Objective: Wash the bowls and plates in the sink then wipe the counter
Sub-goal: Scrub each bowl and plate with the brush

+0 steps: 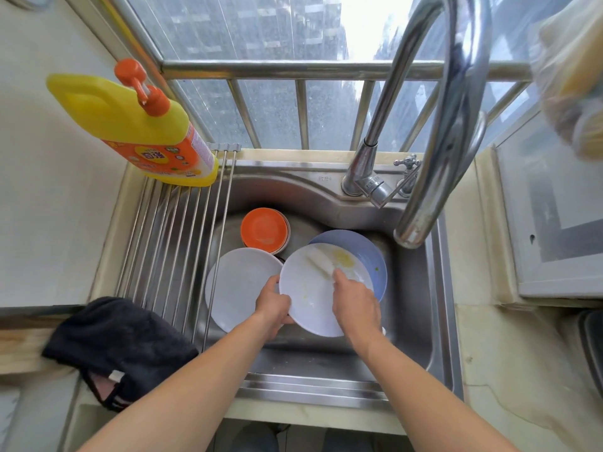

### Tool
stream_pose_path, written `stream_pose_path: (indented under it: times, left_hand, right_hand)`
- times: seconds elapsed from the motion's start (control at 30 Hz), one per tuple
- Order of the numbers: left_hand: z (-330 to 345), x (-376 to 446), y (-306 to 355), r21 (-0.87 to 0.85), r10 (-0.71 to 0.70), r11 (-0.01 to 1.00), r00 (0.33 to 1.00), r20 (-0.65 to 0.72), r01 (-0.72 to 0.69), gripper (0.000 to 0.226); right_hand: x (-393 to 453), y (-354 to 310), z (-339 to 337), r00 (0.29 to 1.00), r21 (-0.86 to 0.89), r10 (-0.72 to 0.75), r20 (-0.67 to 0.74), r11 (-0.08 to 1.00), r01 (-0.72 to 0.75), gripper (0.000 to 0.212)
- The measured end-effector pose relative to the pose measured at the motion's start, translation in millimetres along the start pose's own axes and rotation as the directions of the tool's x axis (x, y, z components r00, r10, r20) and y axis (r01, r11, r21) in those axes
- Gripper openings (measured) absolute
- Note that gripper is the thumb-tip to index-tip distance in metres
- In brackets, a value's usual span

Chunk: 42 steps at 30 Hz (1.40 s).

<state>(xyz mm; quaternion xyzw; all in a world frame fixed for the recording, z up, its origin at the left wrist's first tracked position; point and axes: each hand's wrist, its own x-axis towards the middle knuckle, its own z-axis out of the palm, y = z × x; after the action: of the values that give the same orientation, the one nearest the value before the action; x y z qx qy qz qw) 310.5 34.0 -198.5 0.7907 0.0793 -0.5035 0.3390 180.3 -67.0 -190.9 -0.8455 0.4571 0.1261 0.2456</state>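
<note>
Left hand (272,305) grips the white plate (313,301) rim over the sink (414,288); right hand (355,301) fingers press flat on its soiled face.

- Faucet spout (421,220) overhangs the sink's (417,288) right rear.
- Drying rack (176,249) covers the left side.
- 3 plates and stacked orange bowls (264,230) fill the basin floor.
- Front strip of basin remains open.

Both forearms are bare, no sleeves, rings or watch showing.
</note>
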Motion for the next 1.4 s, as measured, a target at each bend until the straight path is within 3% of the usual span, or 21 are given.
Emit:
stream_pose_path:
  times: [0.07,0.1,0.23,0.27,0.4,0.53,0.67,0.77,0.87,0.93,1.0,1.13,1.27,1.3,1.4]
  left_hand:
    - [0.3,0.1,-0.4,0.002,0.009,1.0,1.0,0.006,-0.009,0.049]
    - [0.6,0.2,-0.2,0.006,0.016,1.0,1.0,0.007,-0.016,0.049]
    - [-0.6,0.1,-0.9,0.012,0.028,1.0,1.0,0.007,-0.028,0.049]
    - [-2.0,-0.3,-0.8,0.007,0.026,1.0,1.0,0.008,-0.026,0.05]
    - [-4.8,0.7,-0.9,0.016,0.037,0.999,0.999,0.026,-0.037,0.051]
    - [-5.2,3.0,-2.6,0.036,0.056,0.998,0.998,0.023,-0.057,0.052]
    - [-4.7,1.4,-3.9,0.042,0.052,0.998,0.999,0.01,-0.052,0.049]
    - [-4.8,2.0,-5.2,0.034,0.051,0.998,0.999,0.008,-0.052,0.047]
    - [-5.7,2.8,-8.2,0.036,0.047,0.998,0.999,0.009,-0.048,0.047]
    - [-5.5,2.8,-9.6,0.036,0.045,0.998,0.999,0.011,-0.045,0.048]
    - [-4.4,2.7,-9.6,0.031,0.046,0.998,0.999,0.014,-0.046,0.048]
    - [-3.3,3.8,-9.5,0.049,0.054,0.997,0.999,-0.007,-0.053,0.046]
    - [-2.7,3.9,-9.5,0.039,0.051,0.998,0.999,0.015,-0.052,0.05]
    - [-3.0,3.8,-8.9,0.037,0.055,0.998,0.998,0.019,-0.056,0.051]
    - [-2.7,6.6,-9.1,0.031,0.074,0.997,0.997,0.019,-0.075,0.05]
  right_hand:
    - [-0.2,3.0,-3.2,0.99,-0.006,0.137,-0.032,0.99,-0.138,0.044]
    - [0.1,1.5,-2.6,0.993,-0.009,0.115,-0.027,0.993,-0.116,0.046]
    - [-0.4,-5.7,3.3,0.987,0.029,-0.158,0.031,0.987,0.157,0.03]
    - [0.9,-3.0,3.3,0.992,0.033,-0.127,0.017,0.991,0.126,0.029]
    - [0.5,8.9,-5.6,0.965,0.131,0.24,-0.102,0.965,-0.226,0.026]
    - [-1.0,8.5,-7.5,0.951,0.387,0.309,-0.005,0.877,-0.283,0.027]
    - [-0.2,18.6,-1.6,0.928,0.694,0.332,0.168,0.629,-0.351,0.019]
    - [-7.7,21.1,1.0,0.982,0.568,0.132,0.138,0.802,-0.187,0.024]
    - [-9.9,19.0,5.8,1.0,0.222,0.012,0.004,0.975,-0.013,0.021]
    - [-8.1,17.2,4.3,0.996,0.109,0.07,-0.047,0.992,-0.065,0.015]
    - [-8.5,15.6,0.8,0.991,0.102,0.121,-0.055,0.988,-0.115,0.023]
    - [-15.1,7.6,1.1,0.991,0.028,-0.128,0.038,0.991,0.127,0.014]
    - [-8.3,16.1,2.6,0.986,0.105,0.151,-0.073,0.984,-0.143,0.022]
    - [-7.4,16.0,3.9,0.986,0.104,0.151,-0.066,0.984,-0.144,0.023]
    - [-10.1,9.7,8.4,0.997,0.126,-0.076,0.031,0.989,0.071,0.004]
